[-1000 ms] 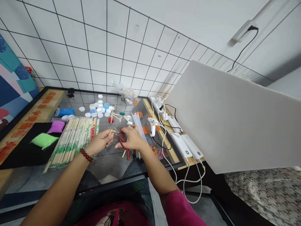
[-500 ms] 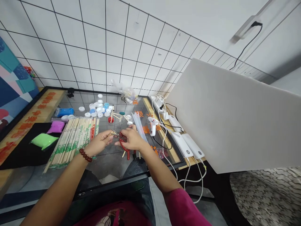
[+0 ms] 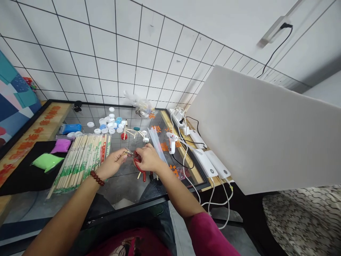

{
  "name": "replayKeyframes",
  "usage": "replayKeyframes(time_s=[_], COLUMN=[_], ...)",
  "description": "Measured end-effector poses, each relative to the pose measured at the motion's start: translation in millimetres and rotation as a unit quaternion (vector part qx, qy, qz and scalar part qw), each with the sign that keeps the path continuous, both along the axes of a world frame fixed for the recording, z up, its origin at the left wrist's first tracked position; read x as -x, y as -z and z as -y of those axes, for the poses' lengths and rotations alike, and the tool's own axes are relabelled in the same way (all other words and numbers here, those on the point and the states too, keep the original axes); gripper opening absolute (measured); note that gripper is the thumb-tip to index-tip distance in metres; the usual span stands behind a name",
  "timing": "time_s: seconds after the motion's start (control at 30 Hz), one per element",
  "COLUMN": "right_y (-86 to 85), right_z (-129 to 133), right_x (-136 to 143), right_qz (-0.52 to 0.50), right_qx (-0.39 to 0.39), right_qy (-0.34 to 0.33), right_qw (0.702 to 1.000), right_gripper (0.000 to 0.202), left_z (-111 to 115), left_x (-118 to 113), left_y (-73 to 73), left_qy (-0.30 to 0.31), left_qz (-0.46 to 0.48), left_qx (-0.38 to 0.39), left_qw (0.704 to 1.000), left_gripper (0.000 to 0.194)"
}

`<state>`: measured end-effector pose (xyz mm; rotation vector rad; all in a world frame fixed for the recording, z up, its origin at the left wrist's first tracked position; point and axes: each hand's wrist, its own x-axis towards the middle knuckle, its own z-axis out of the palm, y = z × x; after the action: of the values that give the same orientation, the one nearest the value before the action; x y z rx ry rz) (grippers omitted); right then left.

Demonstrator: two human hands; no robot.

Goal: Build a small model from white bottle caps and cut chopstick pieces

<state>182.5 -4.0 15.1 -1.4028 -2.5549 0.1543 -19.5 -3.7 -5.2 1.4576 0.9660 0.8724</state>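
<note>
Where the right hand [image 3: 149,158] grips, the pliers [image 3: 136,165] look red.

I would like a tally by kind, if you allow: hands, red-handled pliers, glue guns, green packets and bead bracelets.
Left hand and right hand: 2
Red-handled pliers: 1
Glue gun: 1
Green packet: 1
Bead bracelet: 1
Total: 6

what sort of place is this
Probably an indoor craft workspace, whether home or shop I can't tell: the right hand holds red pliers, and a glue gun and bagged chopsticks are on the glass table.
</note>
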Motion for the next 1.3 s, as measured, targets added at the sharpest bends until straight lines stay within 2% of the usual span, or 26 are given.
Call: replayKeyframes(time_s=[0.1,0.27,0.37,0.47,0.67,0.77,0.93,1.1,1.3], right_y=[-2.1,-0.8,1.6,2.2,-1.0,-3.9,-8.6,-6.3,-3.1], right_z=[2.1,-0.9,-2.8,-3.3,-2.9,-0.1,4.2,1.9,0.6], right_x=[2.3,2.8,2.9,1.7,-3.0,-2.9,-2.2,-8.1,-8.5], right_qz=[0.018,0.033,0.033,0.034,-0.044,-0.064,-0.051,-0.058,-0.067], right_qx=[0.0,0.003,-0.002,-0.014,-0.01,-0.012,0.001,0.002,0.025], right_qy=[0.004,-0.016,-0.015,-0.005,0.065,0.039,-0.01,-0.049,-0.073], right_qw=[1.0,0.999,0.999,0.999,0.997,0.997,0.999,0.997,0.995], right_gripper=[0.023,0.019,0.014,0.015,0.014,0.024,0.033,0.045,0.038], left_z=[-1.5,-3.6,-3.2,-2.3,0.2,0.5,-0.2,-1.3,-3.3], left_x=[1.3,1.3,2.8,4.8,1.4,-0.5,0.5,4.8,9.5], left_y=[4.7,9.9,6.5,0.2,-7.0,-6.6,-7.1,-10.3,-5.5], left_qy=[0.004,0.032,0.035,0.038,0.069,0.061,0.083,0.073,0.084], left_qz=[-0.015,0.028,0.059,0.052,0.079,0.08,0.022,0.012,-0.025], left_qx=[-0.01,0.035,0.057,0.066,0.093,0.094,0.066,0.047,0.011], left_qw=[1.0,0.998,0.996,0.996,0.99,0.99,0.994,0.996,0.996], left_gripper=[0.019,0.029,0.037,0.039,0.036,0.037,0.038,0.033,0.031])
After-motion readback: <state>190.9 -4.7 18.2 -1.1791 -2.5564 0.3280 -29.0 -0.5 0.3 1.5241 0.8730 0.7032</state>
